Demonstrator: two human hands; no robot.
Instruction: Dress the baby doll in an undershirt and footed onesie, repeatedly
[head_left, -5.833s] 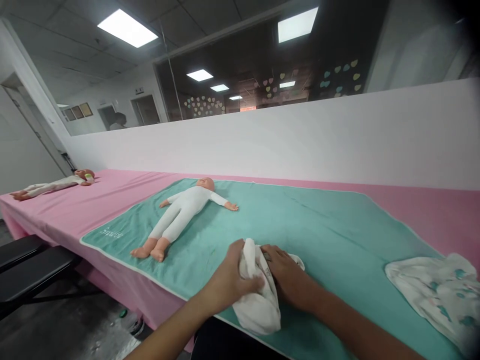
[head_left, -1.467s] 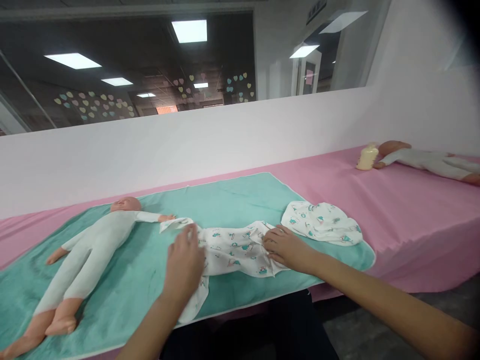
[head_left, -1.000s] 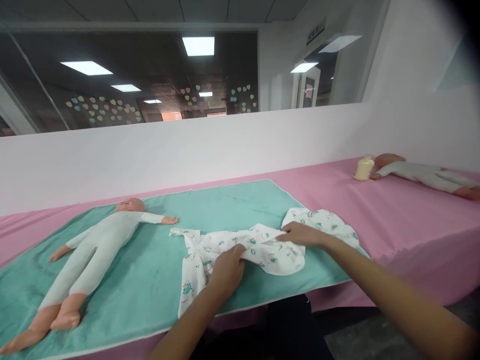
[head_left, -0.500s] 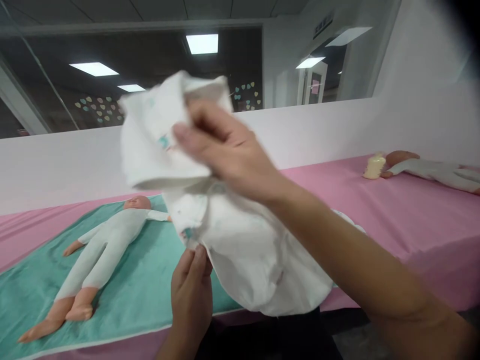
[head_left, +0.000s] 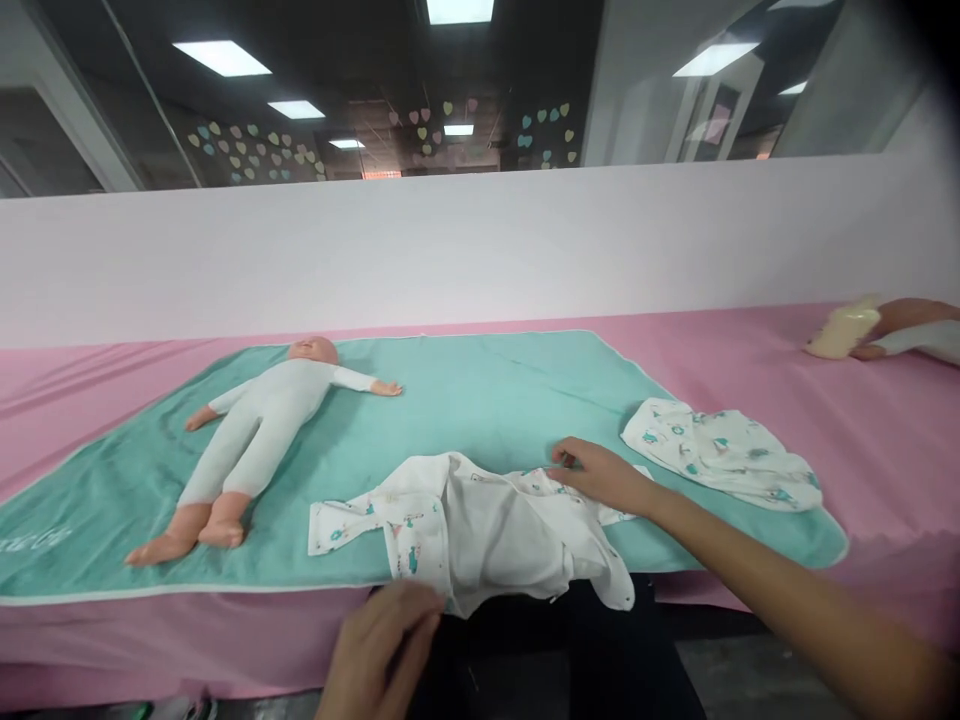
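A white baby top (head_left: 502,530) with small teal prints lies spread at the front edge of a green towel (head_left: 480,390), its lower part hanging over. My right hand (head_left: 600,475) rests on its right side near a sleeve, with thumb and fingers apart. Just below its left front corner is my left hand (head_left: 386,645), slightly blurred, fingers curved and thumb apart, the tips close to the cloth. Whether those tips touch the fabric is hard to see. A second white printed baby garment (head_left: 724,455) lies folded to the right of my right hand.
A baby doll (head_left: 274,400) in a white suit lies on its back at the left of the towel. Pink cloth (head_left: 720,350) covers the table beneath. At the far right stand a cream-coloured bottle (head_left: 844,330) and part of another doll (head_left: 926,335). A white wall (head_left: 450,250) rises behind.
The baby top has come down from the air onto the towel and is spread out. Both hands have lowered, the right one moving right and loosening its hold. The view has tilted downward.
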